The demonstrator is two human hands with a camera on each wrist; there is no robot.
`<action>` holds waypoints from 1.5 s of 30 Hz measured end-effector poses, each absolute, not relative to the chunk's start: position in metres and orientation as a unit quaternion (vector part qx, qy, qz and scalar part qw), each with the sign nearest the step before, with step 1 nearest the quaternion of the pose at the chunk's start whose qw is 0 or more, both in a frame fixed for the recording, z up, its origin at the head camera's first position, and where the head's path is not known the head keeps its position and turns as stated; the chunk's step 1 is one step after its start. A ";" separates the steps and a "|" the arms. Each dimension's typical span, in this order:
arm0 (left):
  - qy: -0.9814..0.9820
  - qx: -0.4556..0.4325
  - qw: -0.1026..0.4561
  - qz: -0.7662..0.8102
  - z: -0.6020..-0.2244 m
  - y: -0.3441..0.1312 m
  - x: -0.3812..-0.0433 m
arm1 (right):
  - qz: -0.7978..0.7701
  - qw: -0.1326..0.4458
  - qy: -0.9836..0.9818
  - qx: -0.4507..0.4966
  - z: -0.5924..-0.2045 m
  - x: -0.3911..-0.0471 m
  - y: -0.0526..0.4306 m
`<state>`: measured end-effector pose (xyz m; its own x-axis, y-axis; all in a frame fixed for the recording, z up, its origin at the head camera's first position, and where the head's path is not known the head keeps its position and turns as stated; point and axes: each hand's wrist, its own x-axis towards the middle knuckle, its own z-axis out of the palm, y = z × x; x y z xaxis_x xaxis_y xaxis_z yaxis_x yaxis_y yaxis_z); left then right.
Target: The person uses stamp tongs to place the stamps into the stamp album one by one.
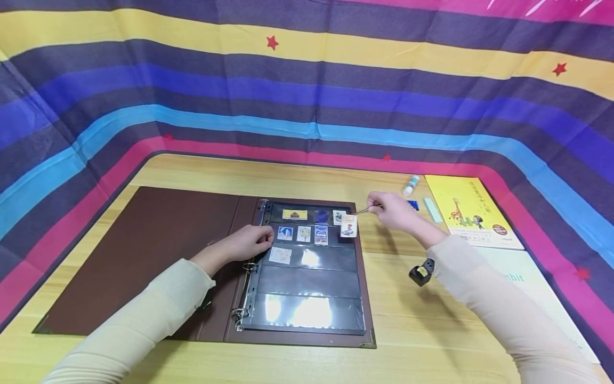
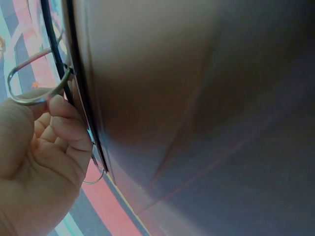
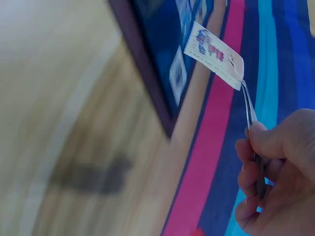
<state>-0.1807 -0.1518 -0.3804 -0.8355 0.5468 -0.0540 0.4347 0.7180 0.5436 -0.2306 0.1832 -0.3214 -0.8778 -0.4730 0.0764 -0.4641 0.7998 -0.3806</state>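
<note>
A stamp album (image 1: pixel 307 280) lies spread out, its black page of clear pocket rows held by metal rings. Several stamps (image 1: pixel 304 233) sit in the upper rows, with a pale one (image 1: pixel 280 255) in the third. My left hand (image 1: pixel 247 241) has curled fingers at the page's ring-side edge, beside a ring (image 2: pixel 37 102); thumb and forefinger seem to pinch that edge. With my right hand (image 1: pixel 392 209) I hold metal tweezers (image 3: pixel 249 105) between thumb and fingers. Their tips grip a corner of a white-edged stamp (image 3: pixel 215 55), held above the page's upper right.
Right of the album are a glue stick (image 1: pixel 411 185), a blue item (image 1: pixel 413 205), a pale green strip (image 1: pixel 433 210) and a small black object (image 1: pixel 421 273). A yellow book (image 1: pixel 470 210) and a pale booklet (image 1: pixel 532 290) lie farther right. Striped cloth (image 1: pixel 307 96) hangs behind.
</note>
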 end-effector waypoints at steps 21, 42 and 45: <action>0.919 0.279 0.091 0.263 -0.384 -0.152 -0.181 | -0.199 0.034 0.947 -0.251 -0.364 -0.223 0.101; 0.920 0.274 0.094 0.262 -0.384 -0.153 -0.181 | -0.169 0.081 0.936 -0.299 -0.364 -0.205 0.103; 0.921 0.273 0.094 0.262 -0.383 -0.153 -0.180 | -0.169 0.079 0.934 -0.305 -0.365 -0.205 0.103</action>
<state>-0.1804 -0.1530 -0.3829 -0.8336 0.5516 -0.0300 0.4532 0.7139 0.5337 -0.2049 0.1031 -0.3648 -0.8018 -0.5960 -0.0440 -0.5428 0.7570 -0.3638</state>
